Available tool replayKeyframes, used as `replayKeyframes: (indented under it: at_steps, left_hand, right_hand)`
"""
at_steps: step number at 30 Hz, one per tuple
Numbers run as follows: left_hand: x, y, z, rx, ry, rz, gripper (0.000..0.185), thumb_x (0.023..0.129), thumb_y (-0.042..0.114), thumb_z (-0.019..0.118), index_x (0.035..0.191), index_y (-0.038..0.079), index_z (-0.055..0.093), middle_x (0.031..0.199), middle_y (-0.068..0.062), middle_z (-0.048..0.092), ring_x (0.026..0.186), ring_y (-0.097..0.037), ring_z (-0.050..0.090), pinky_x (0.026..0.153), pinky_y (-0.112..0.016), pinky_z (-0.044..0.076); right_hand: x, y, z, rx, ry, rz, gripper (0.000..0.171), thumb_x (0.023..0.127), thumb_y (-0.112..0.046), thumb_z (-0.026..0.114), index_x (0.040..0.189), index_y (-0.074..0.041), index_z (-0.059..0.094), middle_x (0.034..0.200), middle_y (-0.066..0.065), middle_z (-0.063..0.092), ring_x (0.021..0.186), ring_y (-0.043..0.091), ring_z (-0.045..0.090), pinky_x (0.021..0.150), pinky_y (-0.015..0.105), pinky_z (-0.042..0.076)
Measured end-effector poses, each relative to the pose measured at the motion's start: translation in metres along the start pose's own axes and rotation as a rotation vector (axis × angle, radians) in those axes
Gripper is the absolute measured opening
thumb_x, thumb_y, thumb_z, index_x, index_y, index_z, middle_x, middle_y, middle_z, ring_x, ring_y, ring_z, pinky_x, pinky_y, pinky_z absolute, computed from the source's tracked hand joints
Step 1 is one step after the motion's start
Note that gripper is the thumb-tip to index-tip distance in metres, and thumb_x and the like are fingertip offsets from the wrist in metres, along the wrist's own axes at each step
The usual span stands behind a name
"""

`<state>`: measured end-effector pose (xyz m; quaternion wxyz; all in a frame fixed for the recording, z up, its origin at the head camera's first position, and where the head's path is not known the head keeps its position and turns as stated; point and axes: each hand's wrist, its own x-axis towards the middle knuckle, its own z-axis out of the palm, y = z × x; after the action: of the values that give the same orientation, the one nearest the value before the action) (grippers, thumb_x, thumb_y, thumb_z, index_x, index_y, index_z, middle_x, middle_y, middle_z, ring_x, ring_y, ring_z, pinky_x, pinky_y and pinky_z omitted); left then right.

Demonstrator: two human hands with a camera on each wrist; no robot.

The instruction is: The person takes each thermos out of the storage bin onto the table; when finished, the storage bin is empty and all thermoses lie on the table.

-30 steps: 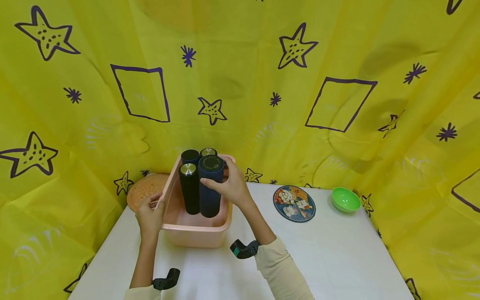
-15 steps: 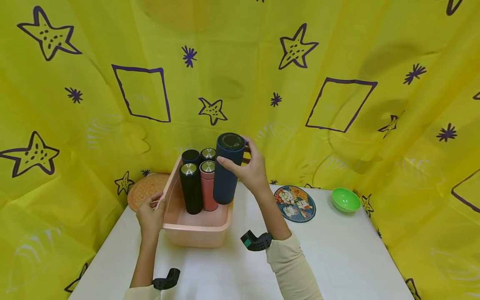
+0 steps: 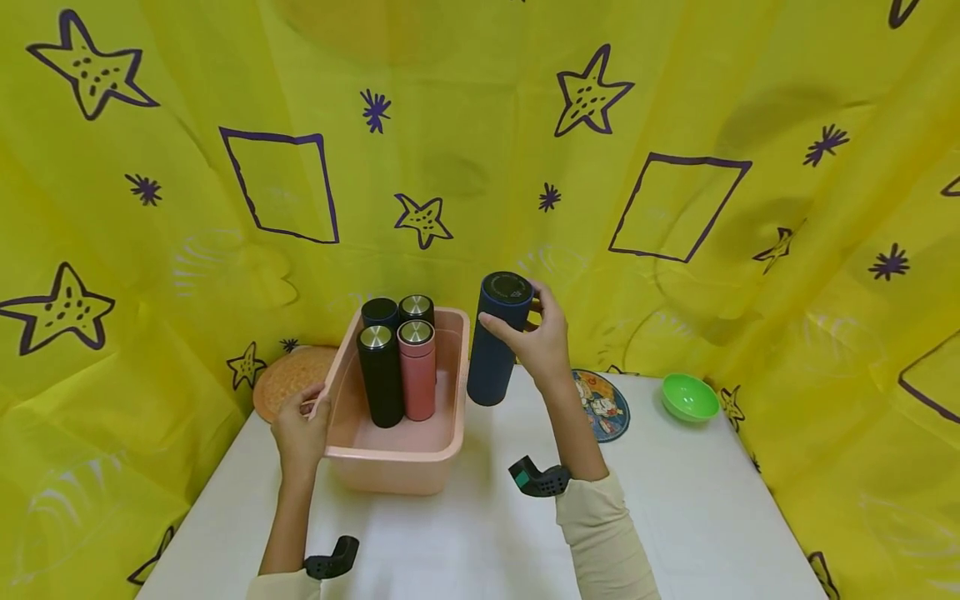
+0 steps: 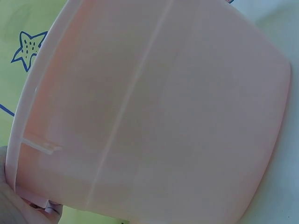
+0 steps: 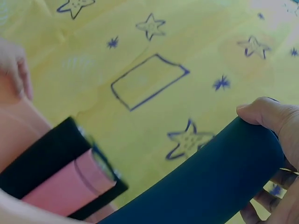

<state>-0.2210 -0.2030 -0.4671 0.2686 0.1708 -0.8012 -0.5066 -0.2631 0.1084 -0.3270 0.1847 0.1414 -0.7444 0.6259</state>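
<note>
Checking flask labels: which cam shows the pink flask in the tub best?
Head view: the pink flask stands upright and fully visible in the pink tub, beside a black flask. Right wrist view shows only its upper part, close and blurred. Left wrist view shows only the tub's outer wall.

Both forearms reach forward from cream sleeves, each wrist wearing a dark strap-on mount. The left hand [image 3: 302, 432] sits low with the wrist nearly straight, its thumb hooked over the top and its fingers curled in a grip below. The right hand [image 3: 542, 340] is raised higher, forearm angled up and slightly inward, wrist cocked back. Its thumb [image 5: 261, 111] and fingers wrap round from opposite sides in a firm sideways clasp, knuckles facing right.
</note>
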Motion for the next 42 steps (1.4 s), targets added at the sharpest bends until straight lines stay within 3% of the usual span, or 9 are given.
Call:
replayKeyframes:
  at_steps: [5, 16, 21, 26, 42]
  left_hand:
    - [0.001, 0.0, -0.001, -0.008, 0.006, 0.02, 0.027, 0.092, 0.007, 0.062, 0.116, -0.004, 0.068, 0.113, -0.023, 0.063, 0.092, -0.027, 0.06, 0.061, 0.0, 0.035]
    - [0.001, -0.001, -0.001, 0.003, 0.018, 0.053, 0.026, 0.09, 0.005, 0.063, 0.114, -0.006, 0.068, 0.109, -0.024, 0.064, 0.085, -0.017, 0.057, 0.061, 0.001, 0.036]
    - [0.002, -0.001, -0.001, 0.004, 0.017, 0.043, 0.027, 0.091, 0.006, 0.063, 0.115, -0.005, 0.068, 0.111, -0.024, 0.064, 0.086, -0.015, 0.057, 0.061, 0.001, 0.035]
    - [0.002, 0.0, -0.001, 0.004, 0.015, 0.04, 0.027, 0.091, 0.007, 0.063, 0.114, -0.005, 0.069, 0.111, -0.024, 0.064, 0.085, -0.014, 0.056, 0.062, 0.001, 0.035]
    - [0.001, 0.0, 0.0, 0.007, 0.028, 0.078, 0.026, 0.091, 0.005, 0.062, 0.113, -0.007, 0.068, 0.11, -0.027, 0.064, 0.091, -0.034, 0.063, 0.062, 0.002, 0.033]
  right_hand:
    - [-0.006, 0.02, -0.004, -0.025, -0.005, 0.076, 0.064, 0.076, -0.02, 0.083, 0.132, -0.01, 0.053, 0.12, 0.011, 0.058, 0.11, 0.026, 0.05, 0.092, 0.047, 0.049]
    - [-0.029, 0.073, -0.012, -0.084, -0.002, 0.191, 0.07, 0.076, -0.02, 0.083, 0.137, -0.009, 0.05, 0.126, 0.012, 0.057, 0.112, 0.029, 0.052, 0.092, 0.045, 0.05]
    - [-0.036, 0.09, -0.013, -0.104, -0.019, 0.243, 0.073, 0.076, -0.02, 0.084, 0.138, -0.009, 0.049, 0.131, 0.014, 0.055, 0.119, 0.032, 0.05, 0.103, 0.051, 0.045]
    - [-0.042, 0.1, -0.013, -0.125, -0.028, 0.288, 0.074, 0.075, -0.022, 0.084, 0.139, -0.009, 0.048, 0.134, 0.015, 0.054, 0.126, 0.034, 0.048, 0.107, 0.051, 0.042]
    - [-0.055, 0.115, -0.012, -0.147, -0.011, 0.341, 0.08, 0.075, -0.019, 0.084, 0.143, -0.007, 0.045, 0.137, 0.016, 0.053, 0.13, 0.037, 0.047, 0.106, 0.051, 0.044]
